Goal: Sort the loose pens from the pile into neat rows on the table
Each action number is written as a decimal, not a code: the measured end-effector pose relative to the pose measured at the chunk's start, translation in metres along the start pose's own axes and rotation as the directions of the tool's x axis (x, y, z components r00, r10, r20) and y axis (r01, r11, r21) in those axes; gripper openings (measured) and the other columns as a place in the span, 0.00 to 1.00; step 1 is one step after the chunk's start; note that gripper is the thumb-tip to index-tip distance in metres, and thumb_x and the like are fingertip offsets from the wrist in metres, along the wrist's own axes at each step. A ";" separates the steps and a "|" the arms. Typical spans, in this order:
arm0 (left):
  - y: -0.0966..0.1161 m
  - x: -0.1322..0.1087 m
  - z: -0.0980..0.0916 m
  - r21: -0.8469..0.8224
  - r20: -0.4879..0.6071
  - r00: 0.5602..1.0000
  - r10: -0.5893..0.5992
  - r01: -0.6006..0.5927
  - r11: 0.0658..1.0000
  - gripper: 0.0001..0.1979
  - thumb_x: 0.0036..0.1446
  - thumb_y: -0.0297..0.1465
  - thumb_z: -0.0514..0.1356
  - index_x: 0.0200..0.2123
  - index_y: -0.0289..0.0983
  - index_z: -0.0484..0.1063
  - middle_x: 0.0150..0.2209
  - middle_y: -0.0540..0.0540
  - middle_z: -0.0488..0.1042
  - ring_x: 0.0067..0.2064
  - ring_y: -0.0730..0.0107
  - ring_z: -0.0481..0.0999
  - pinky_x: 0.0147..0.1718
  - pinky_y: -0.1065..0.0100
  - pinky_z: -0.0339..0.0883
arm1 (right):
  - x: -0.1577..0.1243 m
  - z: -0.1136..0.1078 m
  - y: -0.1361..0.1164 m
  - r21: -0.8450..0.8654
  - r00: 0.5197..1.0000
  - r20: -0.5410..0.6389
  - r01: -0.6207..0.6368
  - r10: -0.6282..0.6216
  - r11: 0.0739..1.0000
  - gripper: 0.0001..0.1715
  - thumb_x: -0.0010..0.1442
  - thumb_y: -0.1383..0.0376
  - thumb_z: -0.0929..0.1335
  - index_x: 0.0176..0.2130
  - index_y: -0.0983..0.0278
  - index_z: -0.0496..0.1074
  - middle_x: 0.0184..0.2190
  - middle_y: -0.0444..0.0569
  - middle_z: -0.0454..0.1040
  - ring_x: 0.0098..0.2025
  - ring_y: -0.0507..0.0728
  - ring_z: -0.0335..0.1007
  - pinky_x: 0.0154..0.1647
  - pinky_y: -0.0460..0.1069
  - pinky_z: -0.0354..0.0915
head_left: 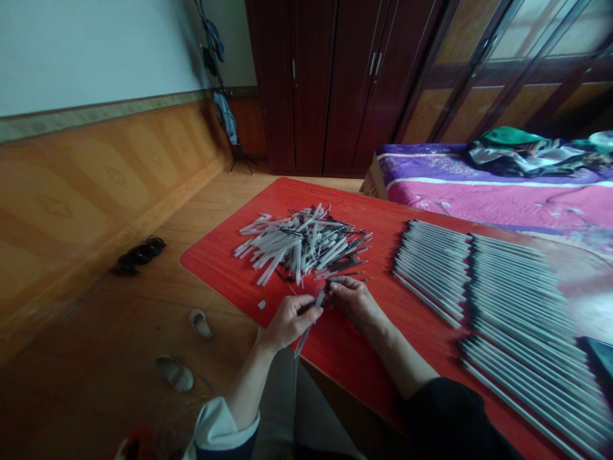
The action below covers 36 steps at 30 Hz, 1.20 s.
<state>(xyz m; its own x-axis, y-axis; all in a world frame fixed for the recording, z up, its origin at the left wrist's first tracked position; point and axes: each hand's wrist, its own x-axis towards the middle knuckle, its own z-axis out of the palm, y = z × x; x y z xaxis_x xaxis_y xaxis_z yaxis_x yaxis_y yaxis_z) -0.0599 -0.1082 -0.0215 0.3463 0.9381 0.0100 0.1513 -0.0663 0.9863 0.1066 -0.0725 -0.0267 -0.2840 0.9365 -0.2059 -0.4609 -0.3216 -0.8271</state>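
My left hand (292, 319) is closed around a slim translucent white tube (304, 337) that slants down toward me over the table's edge. At the tube's upper end, my right hand (353, 300) pinches a small dark piece, whose exact shape is hidden by the fingers. Just beyond both hands, a loose pile of pale tubes and thin black sticks (301, 243) lies on the red table (383, 220). To the right, rows of slim pale rods with black ends (517, 287) lie side by side.
A small white scrap (261, 305) rests near the left table edge. A dark flat object (598, 358) lies at the far right. Shoes (175, 373) are on the floor to the left. Beyond the table stand a bed (445, 191) and a dark red wardrobe (335, 83).
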 end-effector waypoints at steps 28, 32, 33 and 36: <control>-0.003 0.002 0.000 0.057 0.039 0.999 -0.008 0.006 0.998 0.14 0.56 0.37 0.54 0.22 0.34 0.62 0.20 0.55 0.55 0.23 0.78 0.54 0.23 0.73 0.47 | 0.004 -0.006 0.004 -0.017 0.992 0.114 -0.042 0.044 0.999 0.11 0.42 0.63 0.75 0.28 0.66 0.75 0.21 0.45 0.76 0.20 0.50 0.69 0.23 0.45 0.63; -0.001 0.002 0.000 0.056 0.030 1.000 -0.003 0.002 0.998 0.13 0.55 0.36 0.55 0.23 0.33 0.63 0.20 0.55 0.55 0.23 0.79 0.53 0.23 0.74 0.47 | 0.004 -0.006 0.002 -0.028 0.990 0.132 -0.049 0.052 0.998 0.10 0.42 0.64 0.75 0.27 0.66 0.74 0.21 0.46 0.76 0.20 0.51 0.69 0.24 0.46 0.64; -0.001 0.002 0.000 0.059 0.031 1.000 -0.004 0.003 0.998 0.13 0.55 0.36 0.55 0.23 0.33 0.64 0.20 0.55 0.54 0.23 0.79 0.53 0.23 0.74 0.47 | 0.004 -0.006 0.001 -0.036 0.989 0.139 -0.051 0.055 0.998 0.10 0.43 0.64 0.75 0.27 0.66 0.74 0.21 0.46 0.76 0.21 0.51 0.69 0.24 0.45 0.64; 0.000 0.001 0.000 0.061 0.035 0.999 -0.014 0.012 0.998 0.13 0.55 0.36 0.55 0.23 0.33 0.64 0.20 0.55 0.54 0.23 0.79 0.52 0.22 0.74 0.46 | 0.004 -0.007 0.000 -0.076 0.985 0.158 -0.055 0.066 0.996 0.10 0.44 0.63 0.74 0.26 0.66 0.73 0.20 0.46 0.76 0.21 0.51 0.69 0.23 0.45 0.63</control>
<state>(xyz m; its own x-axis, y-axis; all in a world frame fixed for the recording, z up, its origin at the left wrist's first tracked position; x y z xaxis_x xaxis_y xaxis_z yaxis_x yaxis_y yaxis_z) -0.0597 -0.1074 -0.0210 0.3762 0.9265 -0.0097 0.2116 -0.0758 0.9744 0.1115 -0.0673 -0.0310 -0.4431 0.8792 -0.1753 -0.3796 -0.3611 -0.8517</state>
